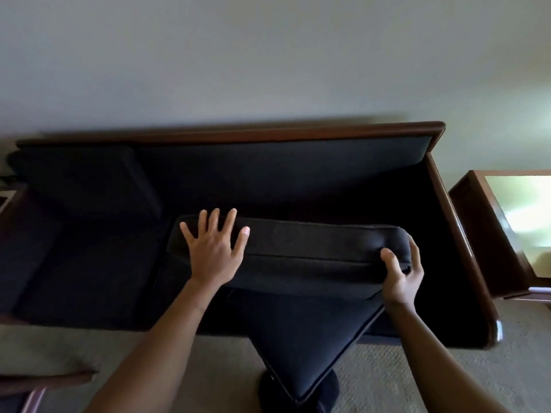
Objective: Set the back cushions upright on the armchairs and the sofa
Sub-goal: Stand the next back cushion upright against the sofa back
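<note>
I am tracking the loose back cushion (298, 263), which is sitting out in front of the sofa (298, 162), tipped over the front edge of the seat. Its upper band is running left to right, roughly parallel to the wooden top rail (238, 135); its lower corner is hanging down toward the carpet (417, 377), pointing back at me. The long axis is therefore already lining up with the backrest.

The left hand (213, 248) is lying flat on the left end of the upper band, fingers spread and not closing on anything. The right hand (401, 271) is gripping the right end, thumb on the near face and fingers wrapping over the far corner. Both hands are on the cushion, so neither is nearer; the right one is carrying the hold.

The open stretch of backrest is lying straight ahead of the fingers, beyond and above the cushion. I judge that the coming move is turning on this: lifting the hanging corner, then pushing the cushion away from me until it is standing against the back.

Another cushion (80, 180) is leaning at the left end of the sofa, apparently upright, though the dark fabric is making that hard to confirm. A side table (489, 234) is standing just beside the right arm.
</note>
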Motion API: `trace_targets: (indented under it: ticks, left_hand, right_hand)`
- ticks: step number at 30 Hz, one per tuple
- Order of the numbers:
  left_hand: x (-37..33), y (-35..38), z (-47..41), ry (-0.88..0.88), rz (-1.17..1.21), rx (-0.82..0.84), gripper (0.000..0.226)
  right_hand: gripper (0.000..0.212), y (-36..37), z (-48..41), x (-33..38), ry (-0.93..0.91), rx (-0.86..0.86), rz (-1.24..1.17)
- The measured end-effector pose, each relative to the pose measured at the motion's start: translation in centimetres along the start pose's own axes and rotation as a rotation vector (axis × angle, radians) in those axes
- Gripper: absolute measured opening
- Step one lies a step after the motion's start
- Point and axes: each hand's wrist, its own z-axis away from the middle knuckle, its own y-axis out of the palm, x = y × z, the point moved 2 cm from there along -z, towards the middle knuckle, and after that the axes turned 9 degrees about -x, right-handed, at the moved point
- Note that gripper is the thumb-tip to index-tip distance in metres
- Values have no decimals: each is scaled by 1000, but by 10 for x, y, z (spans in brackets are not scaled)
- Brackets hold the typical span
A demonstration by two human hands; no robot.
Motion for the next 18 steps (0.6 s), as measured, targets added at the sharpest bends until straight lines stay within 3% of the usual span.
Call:
trace_targets:
  ticks: [6,10,15,18]
  left_hand:
    - [54,-6,-22,-263,70,19,74]
    - [77,1,-25,-528,467,-50,65]
    - [103,14,-25,-941,955,-64,85]
    - [106,19,-27,-1029,1010,-112,62]
  right_hand:
    - [63,16,-7,3,19,-91,-1]
    - [74,29,-14,-1,10,-174,1]
    - [74,48,-18,-2,-13,-238,38]
    - [76,66,-11,8,-42,-281,56]
